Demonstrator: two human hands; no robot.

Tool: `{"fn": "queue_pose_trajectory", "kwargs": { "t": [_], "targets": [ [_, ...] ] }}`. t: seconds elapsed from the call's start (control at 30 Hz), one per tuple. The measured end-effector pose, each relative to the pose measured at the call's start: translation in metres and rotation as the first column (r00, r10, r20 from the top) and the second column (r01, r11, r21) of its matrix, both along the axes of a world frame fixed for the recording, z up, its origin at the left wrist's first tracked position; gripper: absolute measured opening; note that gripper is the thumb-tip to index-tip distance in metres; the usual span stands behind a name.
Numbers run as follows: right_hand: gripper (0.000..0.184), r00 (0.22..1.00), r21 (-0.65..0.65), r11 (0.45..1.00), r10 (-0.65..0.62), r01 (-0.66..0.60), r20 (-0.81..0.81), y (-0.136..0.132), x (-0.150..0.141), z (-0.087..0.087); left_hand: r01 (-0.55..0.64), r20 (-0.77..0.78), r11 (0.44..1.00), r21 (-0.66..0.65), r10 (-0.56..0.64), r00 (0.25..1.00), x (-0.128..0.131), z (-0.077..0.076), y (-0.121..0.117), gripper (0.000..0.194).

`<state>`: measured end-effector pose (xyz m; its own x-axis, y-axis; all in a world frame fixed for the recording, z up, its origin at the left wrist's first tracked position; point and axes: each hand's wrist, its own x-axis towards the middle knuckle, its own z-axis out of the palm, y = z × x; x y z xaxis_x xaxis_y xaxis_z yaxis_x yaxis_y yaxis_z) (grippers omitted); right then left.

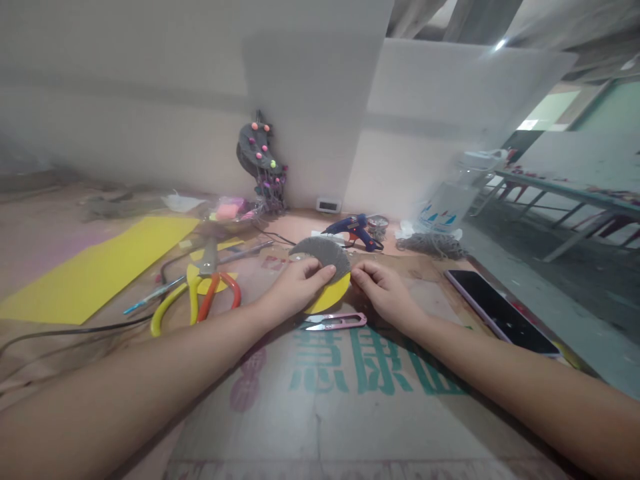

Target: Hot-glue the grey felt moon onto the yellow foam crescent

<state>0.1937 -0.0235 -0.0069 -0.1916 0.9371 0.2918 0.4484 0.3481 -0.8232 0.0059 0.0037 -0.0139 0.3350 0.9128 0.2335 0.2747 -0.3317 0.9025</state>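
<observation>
A crescent point(330, 253) is covered in grey yarn along its upper part, while its lower part shows bare yellow. My left hand point(300, 287) is closed on it, the thumb pressed over the grey face. Just off the crescent's right edge, my right hand point(383, 290) is closed in a pinch; whatever lies between its fingertips is too small to make out. Below the crescent lie pink-handled thread snips point(350, 321) on printed cardboard point(310, 413). Behind it rests a blue glue gun point(357, 230).
Scissors with yellow and red handles point(207, 290) and a yellow sheet point(110, 273) lie left. A grey crescent with coloured beads point(253, 150) leans against the wall. At right are grey yarn point(433, 245), a bottle point(455, 190) and a phone point(500, 312). A cable point(100, 328) crosses the left side.
</observation>
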Motion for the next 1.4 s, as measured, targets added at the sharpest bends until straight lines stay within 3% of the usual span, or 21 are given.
{"fn": "queue_pose_trajectory", "kwargs": {
  "t": [0.3,0.47,0.67,0.8,0.97,1.07,1.2,1.3,1.4],
  "targets": [
    [0.027,0.978,-0.078,0.992,0.080,-0.097,-0.192,0.001,-0.003,0.001,-0.061,-0.024,0.997,0.049,0.063,0.998,0.000,0.004,0.001,0.039],
    [0.017,0.998,0.005,0.999,0.036,-0.036,-0.050,-0.001,-0.006,0.001,-0.059,-0.029,0.994,0.092,0.062,0.998,0.000,0.002,0.000,0.035],
    [0.009,0.988,0.309,0.946,-0.132,0.100,0.084,-0.006,-0.001,-0.001,0.055,0.106,0.997,0.058,-0.061,0.992,-0.001,-0.001,-0.004,0.034],
    [0.009,0.927,0.403,0.915,-0.140,-0.013,0.347,-0.006,0.003,-0.001,0.159,0.121,0.984,0.077,-0.167,0.978,-0.001,0.002,-0.008,0.033],
    [0.006,0.873,0.416,0.894,-0.063,-0.166,0.484,-0.008,0.003,0.002,-0.022,0.081,1.000,-0.009,0.022,0.996,0.000,0.002,-0.002,0.027],
    [0.022,0.926,0.418,0.895,-0.015,-0.155,0.376,-0.012,0.003,0.003,-0.101,0.112,0.995,-0.016,0.102,0.988,-0.002,0.000,0.003,0.031],
    [0.015,0.994,0.345,0.937,-0.086,0.059,0.064,-0.008,0.003,0.002,-0.087,0.172,0.995,-0.042,0.093,0.981,-0.004,0.000,0.005,0.033],
    [0.020,0.985,0.214,0.965,-0.127,0.150,-0.119,0.002,0.004,0.003,-0.076,0.165,0.996,-0.037,0.081,0.983,-0.004,0.000,0.004,0.034],
    [0.026,0.972,0.025,0.991,-0.122,0.130,-0.203,0.009,0.005,0.005,-0.068,0.136,0.997,-0.024,0.071,0.988,-0.003,-0.001,0.004,0.035]
  ]
}}
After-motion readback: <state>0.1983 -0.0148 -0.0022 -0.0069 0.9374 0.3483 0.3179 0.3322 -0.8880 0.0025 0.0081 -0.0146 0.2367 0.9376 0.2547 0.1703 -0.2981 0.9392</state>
